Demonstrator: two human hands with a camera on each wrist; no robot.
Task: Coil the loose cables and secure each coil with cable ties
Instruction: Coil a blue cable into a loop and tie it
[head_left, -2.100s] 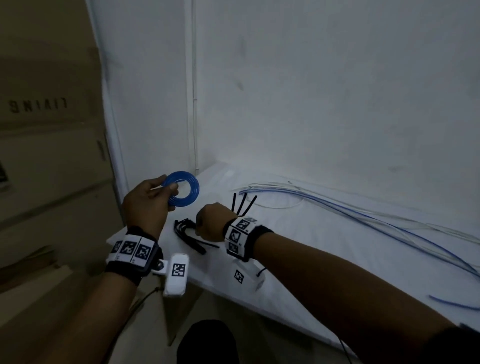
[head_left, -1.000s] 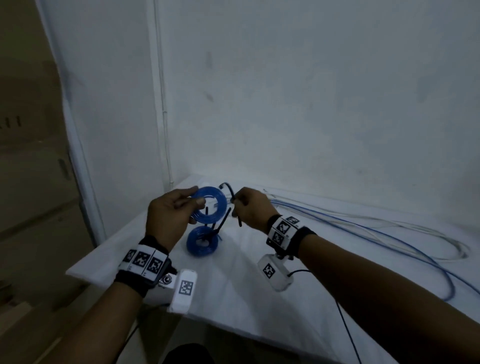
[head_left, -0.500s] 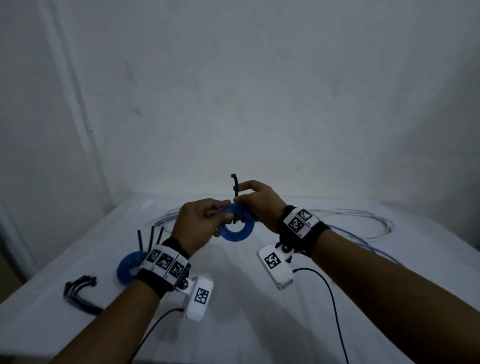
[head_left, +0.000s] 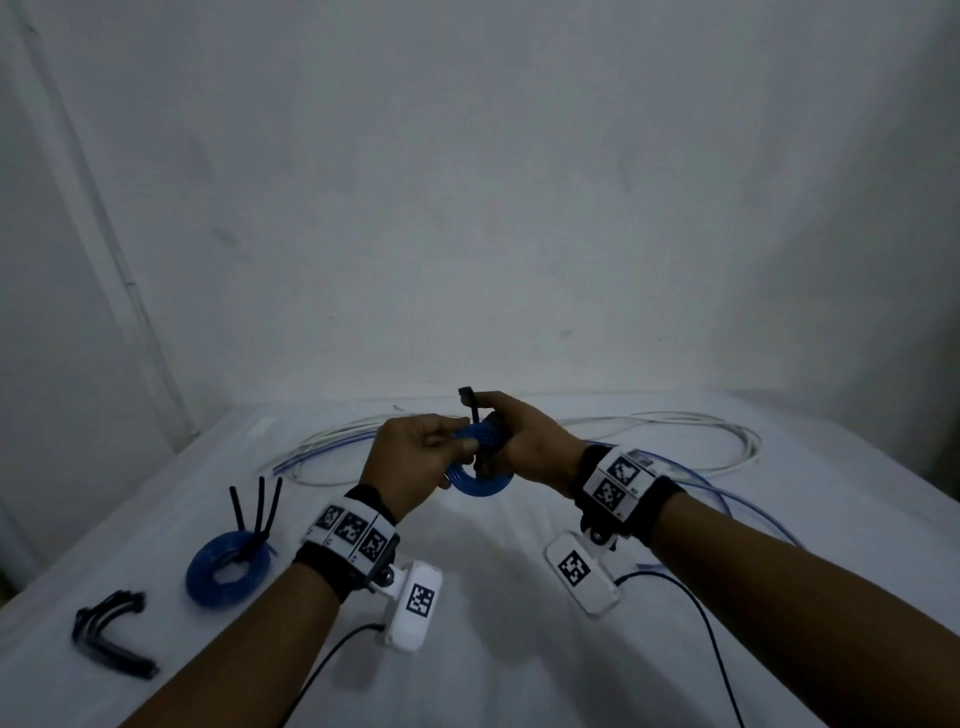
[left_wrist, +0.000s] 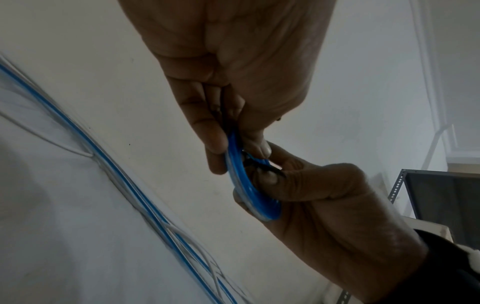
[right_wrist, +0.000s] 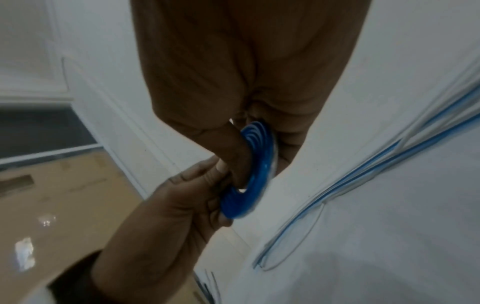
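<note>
A small blue cable coil (head_left: 480, 486) is held above the white table (head_left: 519, 649) between both hands. My left hand (head_left: 457, 448) pinches its left rim, thumb on one face and fingers on the other (left_wrist: 215, 144). My right hand (head_left: 493, 434) grips the right rim and pinches a black cable tie (head_left: 470, 408) whose end sticks up beside the thumb. The left wrist view shows the tie (left_wrist: 262, 167) crossing the coil (left_wrist: 249, 191) at the right thumb. In the right wrist view the coil (right_wrist: 253, 174) sits between both hands and the tie is hidden.
A second blue coil (head_left: 228, 569) lies at the left with three black tie tails (head_left: 258, 504) standing up from it. A bundle of black cable ties (head_left: 106, 636) lies near the left edge. Loose white and blue cables (head_left: 675, 434) loop along the back, against the wall.
My right hand took a tie from the bundle and brought it to the coil in my left hand. Both hands carried the coil right, to the table's middle, and closed together.
</note>
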